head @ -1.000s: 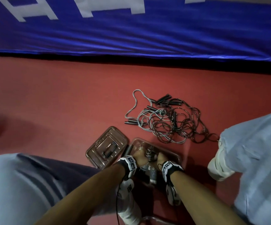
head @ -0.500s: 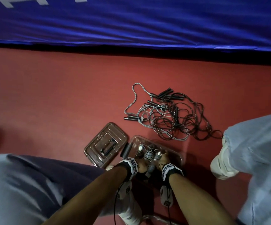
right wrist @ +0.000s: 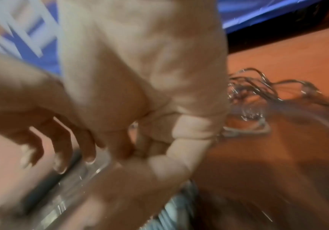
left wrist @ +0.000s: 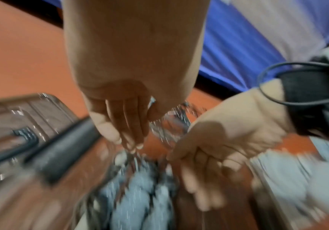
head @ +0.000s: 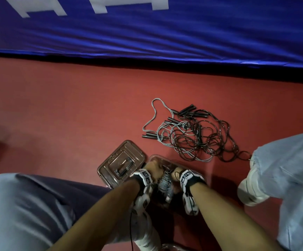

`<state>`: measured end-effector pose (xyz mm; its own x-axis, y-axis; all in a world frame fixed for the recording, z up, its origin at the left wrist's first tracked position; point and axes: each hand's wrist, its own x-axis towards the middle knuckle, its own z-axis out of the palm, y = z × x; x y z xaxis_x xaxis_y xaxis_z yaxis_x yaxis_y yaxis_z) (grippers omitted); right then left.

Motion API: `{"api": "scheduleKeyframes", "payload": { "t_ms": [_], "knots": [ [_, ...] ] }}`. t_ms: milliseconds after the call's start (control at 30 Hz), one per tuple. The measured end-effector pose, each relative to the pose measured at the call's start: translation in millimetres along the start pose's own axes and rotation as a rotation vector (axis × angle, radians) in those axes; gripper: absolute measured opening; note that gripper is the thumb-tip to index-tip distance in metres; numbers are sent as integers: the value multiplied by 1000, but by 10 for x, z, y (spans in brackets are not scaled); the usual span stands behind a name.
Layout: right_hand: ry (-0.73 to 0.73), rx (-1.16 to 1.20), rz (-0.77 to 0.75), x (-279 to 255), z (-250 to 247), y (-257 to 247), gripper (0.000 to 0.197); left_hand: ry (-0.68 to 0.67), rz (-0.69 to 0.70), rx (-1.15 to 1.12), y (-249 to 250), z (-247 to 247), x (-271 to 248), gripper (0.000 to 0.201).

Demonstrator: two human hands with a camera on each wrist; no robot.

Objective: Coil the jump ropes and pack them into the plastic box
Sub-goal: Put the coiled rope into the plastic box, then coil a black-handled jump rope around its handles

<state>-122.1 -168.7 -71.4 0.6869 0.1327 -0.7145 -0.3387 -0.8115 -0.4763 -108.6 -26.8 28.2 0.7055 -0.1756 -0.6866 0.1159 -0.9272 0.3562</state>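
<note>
Half a second on, moved forward over the plastic box (head: 158, 157), left fingers (left wrist: 128, 124) straight and together on the coiled rope (head: 163, 183) beneath, right fingers (left wrist: 205, 179) loosely curled beside, pinching nothing; probably settled, tangle (head: 192, 136) beyond untouched.

bare forearms, no sleeves. each wrist has a black strap w/ a white block printed in black-and-white square markers: left wrist strap (head: 143, 175), right wrist strap (head: 189, 177). thin black cable (head: 131, 227) hangs under the left forearm; another loops at the right strap. left hand (head: 153, 168), right hand (head: 176, 172) bare. pale blue-grey trousers (head: 290, 178), white shoe (head: 250, 192).
</note>
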Motion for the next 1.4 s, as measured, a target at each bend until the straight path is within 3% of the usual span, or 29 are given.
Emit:
{"api": "scheduleKeyframes", "payload": {
  "t_ms": [100, 133, 233, 333, 633, 800, 933, 1100, 1267, 1400],
  "knots": [
    [-98, 31, 25, 10, -344, -343, 35, 124, -45, -64, -19, -380, 14, 21],
    [-87, 53, -8, 47, -441, -449, 30, 149, -66, -65, -69, -473, 29, 24],
    [29, 156, -59, 237, -639, -803, 38, 206, -139, -89, -308, -661, 129, 34],
    [101, 157, -129, 490, -686, -1083, 20, 228, -179, -76, -513, -766, 201, 27],
    [142, -188, -151, 1540, -476, -1298, 76, 144, -208, -46, -874, -787, 377, 26],
    [82, -210, -129, 1975, -509, -1351, 64, 129, -229, -97, -938, -749, 512, 25],
    [98, -341, -163, 2018, -488, -1319, 49, 64, -228, -90, -1032, -664, 663, 24],
    [62, -720, -251, 2013, -369, -1227, 39, 42, -229, -75, -1081, -596, 760, 28],
    [64, -633, -208, 1822, -384, -1242, 38, 24, -236, -73, -1077, -656, 700, 32],
    [201, -545, -310, 1562, -711, -1304, 29, 38, -268, -67, -977, -788, 593, 26]
  ]
}}
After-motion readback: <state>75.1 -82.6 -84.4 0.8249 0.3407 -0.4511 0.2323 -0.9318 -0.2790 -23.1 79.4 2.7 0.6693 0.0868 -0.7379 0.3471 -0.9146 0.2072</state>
